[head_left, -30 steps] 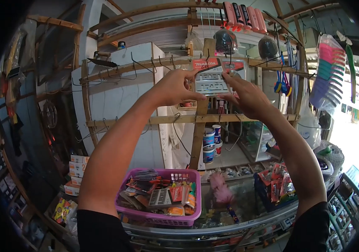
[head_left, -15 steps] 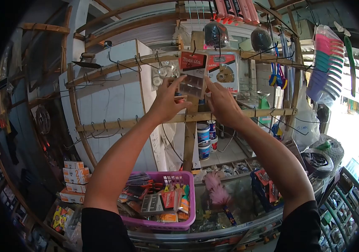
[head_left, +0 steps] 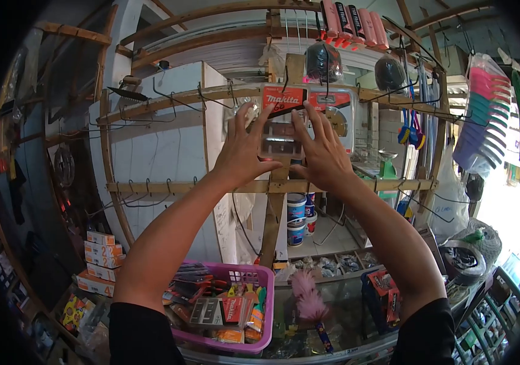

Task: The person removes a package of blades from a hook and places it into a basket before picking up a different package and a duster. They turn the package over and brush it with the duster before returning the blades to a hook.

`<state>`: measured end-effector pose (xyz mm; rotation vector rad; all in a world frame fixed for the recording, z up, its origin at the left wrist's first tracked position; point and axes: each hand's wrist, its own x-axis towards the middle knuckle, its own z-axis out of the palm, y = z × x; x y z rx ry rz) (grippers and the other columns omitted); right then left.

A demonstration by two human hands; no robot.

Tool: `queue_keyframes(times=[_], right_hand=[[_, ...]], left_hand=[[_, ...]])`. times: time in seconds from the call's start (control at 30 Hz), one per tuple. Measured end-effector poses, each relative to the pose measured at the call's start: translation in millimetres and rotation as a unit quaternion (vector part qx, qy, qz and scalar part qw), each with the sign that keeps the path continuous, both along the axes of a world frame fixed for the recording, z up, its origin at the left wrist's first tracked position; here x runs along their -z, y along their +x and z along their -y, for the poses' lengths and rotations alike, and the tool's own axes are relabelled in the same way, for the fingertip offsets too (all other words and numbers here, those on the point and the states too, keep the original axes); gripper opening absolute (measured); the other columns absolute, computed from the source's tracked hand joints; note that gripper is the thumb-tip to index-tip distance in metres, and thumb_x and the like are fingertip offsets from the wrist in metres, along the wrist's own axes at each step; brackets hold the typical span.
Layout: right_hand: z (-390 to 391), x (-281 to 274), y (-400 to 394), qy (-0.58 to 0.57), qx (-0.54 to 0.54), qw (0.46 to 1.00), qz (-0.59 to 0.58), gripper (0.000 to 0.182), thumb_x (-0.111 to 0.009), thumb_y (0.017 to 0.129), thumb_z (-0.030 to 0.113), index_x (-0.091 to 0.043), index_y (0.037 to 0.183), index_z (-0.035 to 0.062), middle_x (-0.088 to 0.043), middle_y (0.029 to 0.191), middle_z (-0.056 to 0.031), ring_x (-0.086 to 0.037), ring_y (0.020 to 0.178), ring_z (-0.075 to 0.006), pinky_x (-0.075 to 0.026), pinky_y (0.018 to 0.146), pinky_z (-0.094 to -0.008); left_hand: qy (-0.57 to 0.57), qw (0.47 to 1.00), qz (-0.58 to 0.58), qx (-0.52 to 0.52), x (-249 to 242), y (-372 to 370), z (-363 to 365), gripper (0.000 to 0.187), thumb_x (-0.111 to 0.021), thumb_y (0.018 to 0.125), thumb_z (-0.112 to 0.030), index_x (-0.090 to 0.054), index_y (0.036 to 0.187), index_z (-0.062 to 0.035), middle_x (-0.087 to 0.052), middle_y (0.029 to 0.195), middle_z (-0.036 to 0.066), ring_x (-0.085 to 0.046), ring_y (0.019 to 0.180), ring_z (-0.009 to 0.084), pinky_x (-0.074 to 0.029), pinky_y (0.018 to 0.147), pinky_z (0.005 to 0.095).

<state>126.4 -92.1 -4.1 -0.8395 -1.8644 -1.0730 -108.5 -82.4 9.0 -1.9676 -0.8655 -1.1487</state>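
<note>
**Makita pack (head_left: 282, 126) upright in front of upper rail (head_left: 229, 92), one hand on either side**

Clock positions are read from the pack. It faces the viewer, red label on top and clear plastic below, with a dark handwritten mark. A wire hook (head_left: 285, 74) stands at its top edge, 12 o'clock; whether the pack hangs on it cannot be determined.

Left hand (head_left: 240, 149), 8 o'clock: open, fingers spread and slightly curved, fingertips at the pack's left edge, thumb pointing inward beneath the lower edge. Right hand (head_left: 325, 149), 4 o'clock: open, fingers raised and parted, the foremost overlapping the pack's right side, thumb turned inward below. Neither hand is closed in a grip; light fingertip contact cannot be confirmed.

Just beside the pack at 3 o'clock, a disc pack (head_left: 346, 115) with a red header, partly behind the right hand's fingers. Further out at 3 o'clock, a stack of multicoloured plastic ware (head_left: 483, 115). At 1 o'clock, a dark bagged item (head_left: 323, 62).

At 6 o'clock, paint buckets (head_left: 296, 220), then a pink duster (head_left: 308, 298) on the glass counter (head_left: 348, 316). Near 7 o'clock, a purple basket (head_left: 269, 316) filled with packaged goods. At 8 o'clock, stacked orange-and-white boxes (head_left: 100, 263).
</note>
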Motion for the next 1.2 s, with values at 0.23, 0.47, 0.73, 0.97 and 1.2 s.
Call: queue_keyframes(times=[0.23,0.47,0.73,0.97,1.2], right_hand=[[-21.4,-18.4,10.0,-0.027,-0.004,1.0,0.016,0.128,-0.095,0.074,0.032,-0.015,0.172,0.0115,-0.013,0.177,-0.0233,-0.025,0.161,-0.0415,-0.036,0.127,-0.0499],[-48.5,-19.0,15.2,-0.056,-0.011,0.998,0.028,0.118,-0.088,0.082,0.031,-0.015,0.172,0.0141,-0.016,0.176,-0.0232,-0.027,0.16,-0.0445,-0.033,0.129,-0.053],[-66.1,-16.1,7.9,-0.014,0.035,0.999,0.019,0.106,-0.086,0.085,0.046,-0.027,0.169,0.0165,-0.019,0.177,-0.0177,-0.027,0.161,-0.0396,-0.024,0.128,-0.0618],[-81.9,-10.2,6.4,0.009,0.064,0.998,0.006,0.105,-0.078,0.087,0.064,-0.028,0.17,0.0254,-0.014,0.18,-0.0093,-0.015,0.165,-0.0394,-0.007,0.127,-0.0751],[-90.9,-11.0,9.7,0.019,0.066,0.998,0.017,0.1,-0.077,0.089,0.062,-0.031,0.169,0.0242,-0.016,0.18,-0.0092,-0.015,0.165,-0.038,-0.006,0.127,-0.0748]], left_hand=[[-0.009,0.995,-0.075,-0.064,-19.7,2.1,-7.9,0.139,-0.099,0.066,-0.05,-0.014,0.172,-0.0196,-0.011,0.175,0.018,-0.025,0.156,0.044,-0.034,0.127,0.059],[0.003,0.997,-0.071,-0.016,-17.3,3.2,-39.3,0.133,-0.093,0.075,-0.053,-0.015,0.17,0.0001,-0.013,0.176,0.024,-0.028,0.158,0.045,-0.034,0.129,0.052],[-0.03,0.998,-0.053,0.002,-13.9,8.6,-62.6,0.12,-0.093,0.081,-0.037,-0.018,0.173,-0.0154,-0.01,0.176,0.027,-0.032,0.157,0.0466,-0.038,0.127,0.0501],[-0.018,0.999,-0.037,0.015,-10.5,14.7,-75.8,0.116,-0.092,0.081,-0.025,-0.022,0.172,-0.0211,-0.005,0.175,0.029,-0.035,0.154,0.051,-0.044,0.123,0.0525],[-0.073,0.997,-0.026,0.025,-9.7,19.7,-79.5,0.122,-0.093,0.078,-0.02,-0.018,0.173,-0.023,0.007,0.176,0.027,-0.027,0.158,0.0521,-0.043,0.124,0.0534]])
